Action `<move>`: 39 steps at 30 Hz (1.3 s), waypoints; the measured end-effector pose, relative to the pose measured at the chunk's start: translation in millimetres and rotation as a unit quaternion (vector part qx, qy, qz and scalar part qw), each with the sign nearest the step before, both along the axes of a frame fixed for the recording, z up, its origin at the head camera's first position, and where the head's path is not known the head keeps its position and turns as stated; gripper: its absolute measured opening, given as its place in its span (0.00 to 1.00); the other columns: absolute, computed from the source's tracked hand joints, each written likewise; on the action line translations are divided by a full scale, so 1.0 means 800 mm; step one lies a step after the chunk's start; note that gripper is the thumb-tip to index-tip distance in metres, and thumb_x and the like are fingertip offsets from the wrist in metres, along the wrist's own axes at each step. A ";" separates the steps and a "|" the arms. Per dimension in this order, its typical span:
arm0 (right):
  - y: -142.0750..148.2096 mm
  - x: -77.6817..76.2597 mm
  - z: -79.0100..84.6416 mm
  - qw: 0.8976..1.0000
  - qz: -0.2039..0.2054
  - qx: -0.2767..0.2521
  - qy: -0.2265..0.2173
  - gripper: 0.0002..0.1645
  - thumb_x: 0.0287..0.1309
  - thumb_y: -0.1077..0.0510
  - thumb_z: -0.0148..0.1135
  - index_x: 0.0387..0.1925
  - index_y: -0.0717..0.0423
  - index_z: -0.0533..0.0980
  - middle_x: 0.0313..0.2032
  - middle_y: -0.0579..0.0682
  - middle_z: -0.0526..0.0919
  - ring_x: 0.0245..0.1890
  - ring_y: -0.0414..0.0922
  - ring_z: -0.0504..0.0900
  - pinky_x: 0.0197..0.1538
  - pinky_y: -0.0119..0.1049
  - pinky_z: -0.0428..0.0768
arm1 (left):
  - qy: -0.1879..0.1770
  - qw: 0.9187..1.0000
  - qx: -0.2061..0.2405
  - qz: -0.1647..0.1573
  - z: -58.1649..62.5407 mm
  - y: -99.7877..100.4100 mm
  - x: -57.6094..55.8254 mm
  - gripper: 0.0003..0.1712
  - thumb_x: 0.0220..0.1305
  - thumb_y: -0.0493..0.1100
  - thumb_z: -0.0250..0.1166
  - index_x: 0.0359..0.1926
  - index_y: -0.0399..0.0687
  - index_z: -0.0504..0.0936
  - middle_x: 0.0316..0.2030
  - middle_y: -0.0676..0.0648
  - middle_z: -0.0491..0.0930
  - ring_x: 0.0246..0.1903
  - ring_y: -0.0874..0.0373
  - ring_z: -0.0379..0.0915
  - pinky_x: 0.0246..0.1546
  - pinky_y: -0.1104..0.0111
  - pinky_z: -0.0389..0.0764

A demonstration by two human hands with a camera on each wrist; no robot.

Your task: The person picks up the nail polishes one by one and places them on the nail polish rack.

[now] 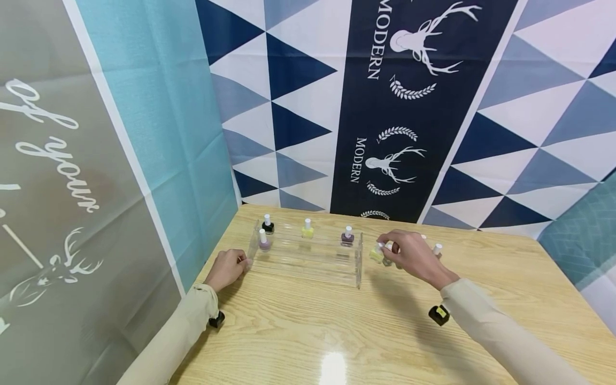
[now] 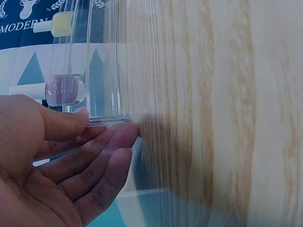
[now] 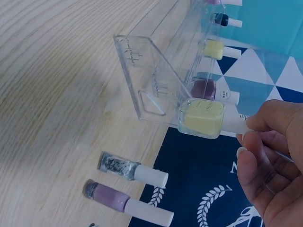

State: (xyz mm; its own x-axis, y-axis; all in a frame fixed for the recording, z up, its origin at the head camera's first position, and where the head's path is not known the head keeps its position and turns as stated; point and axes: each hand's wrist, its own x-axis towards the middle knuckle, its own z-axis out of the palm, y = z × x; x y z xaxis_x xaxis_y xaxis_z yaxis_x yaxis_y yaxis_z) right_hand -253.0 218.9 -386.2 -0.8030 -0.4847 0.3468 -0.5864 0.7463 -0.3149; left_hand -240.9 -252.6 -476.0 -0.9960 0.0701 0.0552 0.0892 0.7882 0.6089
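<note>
Plain Cream, Touches of Black

The left sleeve is long and cream, its cuff puckered; the right sleeve matches. A small black box shows by the left cuff, a second box, bearing a yellow patch, by the right.

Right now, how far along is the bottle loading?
Apparently done: black bottle, lilac bottle, yellow bottle and purple bottle stand on the clear rack. In hand: the right hand holds another yellow bottle by its cap. Seemingly left: a flecked bottle and a second lilac bottle on the table, perhaps others partly hidden.
</note>
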 end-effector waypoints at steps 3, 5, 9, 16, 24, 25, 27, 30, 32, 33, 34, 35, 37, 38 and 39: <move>-0.006 -0.001 0.002 1.000 0.003 0.000 0.004 0.09 0.63 0.63 0.70 0.45 0.57 0.86 0.33 0.44 0.85 0.21 0.32 0.73 0.26 0.32 0.74 | -0.003 1.000 0.003 -0.001 0.000 0.000 0.000 0.16 0.74 0.39 0.63 0.26 0.44 0.81 0.16 0.50 0.79 0.16 0.59 0.72 0.18 0.67 0.70; -0.009 -0.002 0.002 1.000 0.007 0.001 0.012 0.08 0.63 0.63 0.70 0.44 0.57 0.87 0.33 0.44 0.86 0.21 0.32 0.73 0.25 0.32 0.73 | -0.002 1.000 0.004 -0.003 0.000 -0.001 0.000 0.16 0.74 0.39 0.63 0.26 0.44 0.81 0.17 0.50 0.79 0.16 0.59 0.72 0.18 0.66 0.70; -0.017 -0.005 0.002 0.999 0.017 -0.001 0.030 0.08 0.61 0.64 0.71 0.43 0.56 0.87 0.34 0.45 0.86 0.22 0.32 0.73 0.26 0.32 0.73 | -0.001 1.000 0.004 -0.003 -0.001 -0.001 0.000 0.16 0.74 0.39 0.63 0.26 0.45 0.81 0.16 0.50 0.78 0.15 0.59 0.71 0.18 0.66 0.70; -0.030 -0.009 0.004 0.999 0.032 -0.005 0.029 0.09 0.62 0.63 0.71 0.44 0.57 0.87 0.33 0.44 0.86 0.22 0.32 0.73 0.27 0.33 0.73 | -0.001 1.000 0.001 0.000 -0.001 0.000 -0.001 0.15 0.74 0.39 0.63 0.26 0.44 0.81 0.16 0.50 0.78 0.15 0.59 0.71 0.18 0.66 0.70; -0.040 -0.013 0.005 0.998 0.049 -0.005 0.040 0.09 0.62 0.64 0.70 0.44 0.58 0.87 0.35 0.46 0.87 0.22 0.32 0.73 0.28 0.33 0.74 | 0.003 1.000 0.008 -0.004 -0.003 -0.002 -0.002 0.15 0.74 0.39 0.63 0.26 0.44 0.81 0.15 0.51 0.78 0.15 0.59 0.72 0.17 0.66 0.70; -0.041 -0.013 0.005 0.998 0.050 -0.004 0.041 0.08 0.62 0.64 0.70 0.44 0.57 0.87 0.35 0.46 0.87 0.22 0.32 0.73 0.28 0.33 0.74 | 0.003 1.000 0.008 -0.004 -0.003 -0.002 -0.002 0.15 0.74 0.38 0.63 0.26 0.44 0.81 0.15 0.51 0.78 0.15 0.59 0.72 0.17 0.66 0.70; -0.043 -0.014 0.005 0.998 0.051 -0.007 0.043 0.08 0.62 0.64 0.70 0.43 0.56 0.87 0.35 0.47 0.87 0.22 0.32 0.74 0.28 0.33 0.74 | 0.003 1.000 0.006 -0.002 -0.002 -0.002 -0.001 0.15 0.74 0.38 0.64 0.26 0.44 0.81 0.15 0.51 0.79 0.15 0.59 0.72 0.17 0.67 0.70; -0.047 -0.016 0.005 0.997 0.056 -0.012 0.045 0.08 0.62 0.64 0.71 0.43 0.57 0.87 0.35 0.47 0.87 0.23 0.32 0.74 0.28 0.33 0.75 | 0.003 1.000 0.005 -0.002 -0.001 -0.002 -0.001 0.15 0.74 0.38 0.64 0.26 0.44 0.82 0.16 0.51 0.79 0.15 0.59 0.72 0.17 0.66 0.70; -0.050 -0.018 0.004 0.997 0.060 -0.015 0.045 0.08 0.61 0.64 0.71 0.43 0.58 0.86 0.35 0.47 0.87 0.23 0.32 0.74 0.28 0.33 0.75 | 0.000 1.000 0.005 -0.002 0.000 -0.002 0.000 0.15 0.74 0.38 0.64 0.26 0.44 0.82 0.16 0.51 0.79 0.15 0.59 0.73 0.17 0.66 0.70; -0.051 -0.018 0.003 0.997 0.061 -0.015 0.045 0.09 0.61 0.65 0.71 0.43 0.58 0.87 0.35 0.47 0.87 0.23 0.32 0.75 0.28 0.33 0.75 | -0.001 1.000 0.005 -0.002 0.000 -0.002 0.000 0.15 0.74 0.38 0.63 0.26 0.44 0.82 0.16 0.51 0.79 0.15 0.59 0.73 0.17 0.66 0.70; -0.052 -0.019 0.003 0.997 0.064 -0.015 0.044 0.09 0.61 0.65 0.71 0.43 0.58 0.86 0.36 0.47 0.87 0.24 0.32 0.75 0.28 0.33 0.74 | -0.002 1.000 0.005 -0.002 0.000 -0.001 0.000 0.15 0.74 0.38 0.63 0.27 0.44 0.82 0.16 0.50 0.79 0.15 0.59 0.73 0.17 0.66 0.70; -0.054 -0.020 0.003 0.997 0.066 -0.015 0.044 0.09 0.61 0.65 0.72 0.43 0.59 0.87 0.36 0.47 0.87 0.24 0.33 0.75 0.29 0.33 0.74 | -0.004 1.000 0.006 0.000 0.000 -0.001 0.000 0.15 0.74 0.39 0.63 0.27 0.44 0.82 0.16 0.50 0.79 0.15 0.59 0.73 0.17 0.67 0.70; -0.056 -0.022 0.002 0.997 0.069 -0.014 0.045 0.09 0.61 0.65 0.72 0.44 0.59 0.87 0.36 0.47 0.87 0.24 0.33 0.75 0.29 0.33 0.74 | -0.005 1.000 0.005 0.000 0.000 -0.001 0.000 0.15 0.74 0.39 0.63 0.27 0.44 0.82 0.16 0.50 0.79 0.15 0.59 0.73 0.17 0.67 0.70; -0.058 -0.023 0.002 0.996 0.070 -0.014 0.046 0.09 0.60 0.65 0.72 0.44 0.59 0.87 0.36 0.46 0.88 0.24 0.33 0.75 0.29 0.33 0.74 | -0.004 1.000 0.004 0.000 0.000 -0.001 0.000 0.15 0.74 0.38 0.64 0.27 0.44 0.82 0.16 0.50 0.79 0.15 0.59 0.73 0.17 0.67 0.70; -0.059 -0.023 0.002 0.996 0.072 -0.014 0.046 0.09 0.61 0.65 0.72 0.44 0.59 0.87 0.36 0.46 0.88 0.24 0.33 0.75 0.29 0.33 0.74 | -0.004 1.000 0.005 0.000 -0.001 -0.001 0.000 0.15 0.74 0.38 0.64 0.27 0.44 0.82 0.16 0.50 0.79 0.15 0.59 0.73 0.17 0.67 0.70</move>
